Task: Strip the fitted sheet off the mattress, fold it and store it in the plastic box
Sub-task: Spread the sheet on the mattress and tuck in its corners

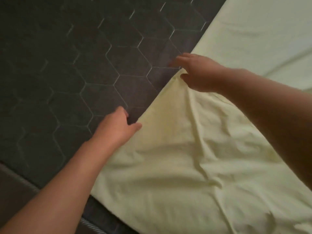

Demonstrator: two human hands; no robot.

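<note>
Head view, the only one I have. The dark mattress (70, 68), quilted in hexagons, lies bare across the left and top. The pale sheet (194, 157) covers the right and bottom, rumpled near me and smoother farther off. Its free edge runs on a slant between them, from low on my left up and away to my right.

My left hand (118, 127) is the nearer one. It sits on the bare mattress just beside the edge, with the fingers bent down and the thumb reaching out to touch the cloth. I cannot tell whether it has any cloth in its grip.

My right hand (199, 73) is farther along the same edge, and its fingers are blurred out over the mattress. The cloth rises to a small peak between its thumb and fingers, and creases fan back from that point toward me. I take that as the hand pinching the edge there.

So the whole sheet lies to the right of both hands and toward me, and both hands work the one slanted edge. As I judge it, the stripping is part done, and the next pull goes across that edge, rightward and back, to bare more mattress. The right hand already has the hold to lead. The left must catch the edge first or the cloth will skew. The box is not in view.
</note>
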